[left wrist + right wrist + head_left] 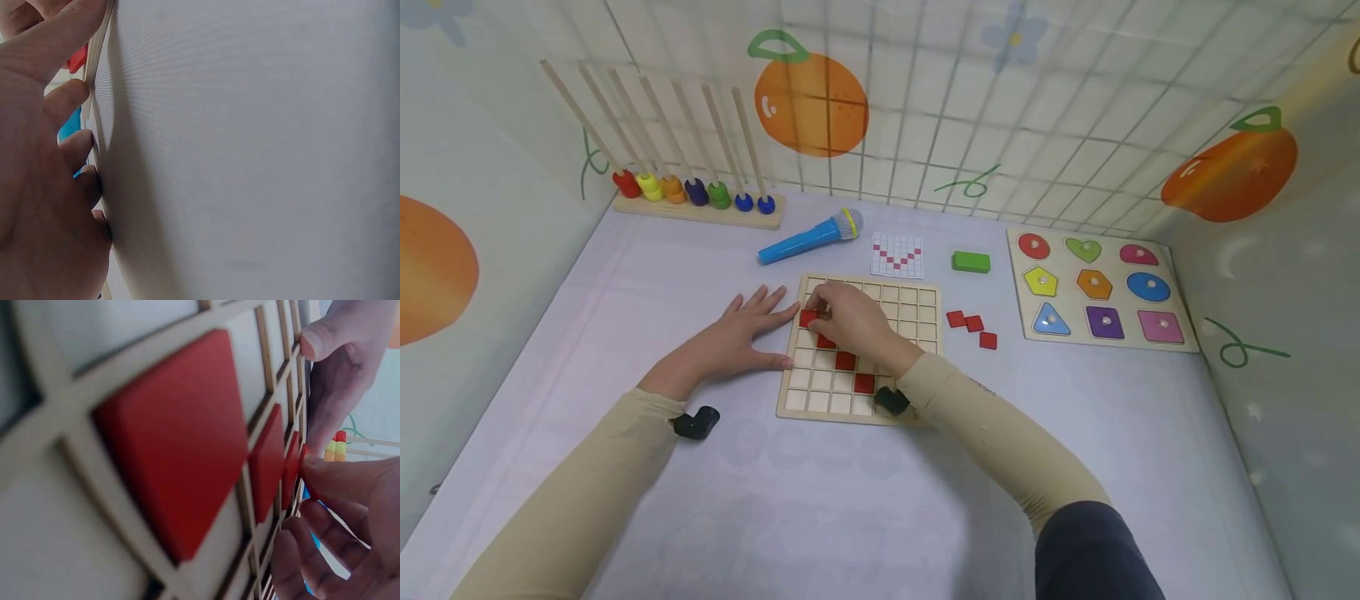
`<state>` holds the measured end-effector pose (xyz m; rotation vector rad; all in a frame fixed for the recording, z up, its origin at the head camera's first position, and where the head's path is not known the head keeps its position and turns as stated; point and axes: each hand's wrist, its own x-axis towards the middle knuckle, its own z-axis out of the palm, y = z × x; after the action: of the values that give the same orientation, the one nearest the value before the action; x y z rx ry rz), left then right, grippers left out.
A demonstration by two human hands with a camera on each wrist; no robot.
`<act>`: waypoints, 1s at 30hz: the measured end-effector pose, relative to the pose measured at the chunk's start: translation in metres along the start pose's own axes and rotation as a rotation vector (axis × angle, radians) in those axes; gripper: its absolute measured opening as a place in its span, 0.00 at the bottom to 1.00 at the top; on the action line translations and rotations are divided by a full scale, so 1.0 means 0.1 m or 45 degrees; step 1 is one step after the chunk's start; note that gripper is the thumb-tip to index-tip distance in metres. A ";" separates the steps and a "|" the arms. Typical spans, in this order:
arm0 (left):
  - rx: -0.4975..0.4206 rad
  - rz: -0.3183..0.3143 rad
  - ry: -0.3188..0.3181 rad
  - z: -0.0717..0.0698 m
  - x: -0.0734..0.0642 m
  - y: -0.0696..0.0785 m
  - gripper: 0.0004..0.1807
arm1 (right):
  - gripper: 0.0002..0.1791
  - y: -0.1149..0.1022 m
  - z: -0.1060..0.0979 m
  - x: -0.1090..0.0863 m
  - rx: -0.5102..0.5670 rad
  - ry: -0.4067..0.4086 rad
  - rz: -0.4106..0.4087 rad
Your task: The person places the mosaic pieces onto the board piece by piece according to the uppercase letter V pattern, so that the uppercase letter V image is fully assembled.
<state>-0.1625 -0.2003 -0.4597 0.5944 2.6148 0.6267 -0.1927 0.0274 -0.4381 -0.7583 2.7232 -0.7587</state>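
Observation:
A wooden grid board (799,400) lies flat on the table. My left hand (741,337) spreads its fingers on the cloth, thumb and index fingertip touching the board's left edge. Over the upper left of the grid, my right hand (859,321) pinches a red square tile (808,319) at the leftmost column; in the right wrist view its thumb (337,478) presses on that tile. Whether the tile is fully seated cannot be told. Three more red tiles, the nearest to the right wrist camera being a large-looking one (181,444), step diagonally down to the right in the grid's cells.
Three loose red tiles (973,323) lie right of the board. Behind it are a blue toy microphone (801,242), a pattern card (897,255) and a green block (971,262). A pegged bead stand (700,210) is back left; a shape puzzle (1067,302) is at right.

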 end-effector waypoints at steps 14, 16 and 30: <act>-0.006 0.005 -0.003 -0.01 0.00 0.01 0.55 | 0.12 -0.01 0.01 0.02 -0.062 -0.030 0.010; -0.007 0.005 -0.004 -0.01 0.00 0.01 0.55 | 0.13 -0.01 0.00 0.02 -0.064 -0.033 0.003; -0.004 0.005 -0.018 -0.01 0.01 0.00 0.55 | 0.12 -0.01 0.00 0.02 -0.057 -0.052 -0.022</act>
<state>-0.1637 -0.2004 -0.4586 0.6015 2.5994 0.6253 -0.1942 0.0253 -0.4383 -0.7985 2.7093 -0.6804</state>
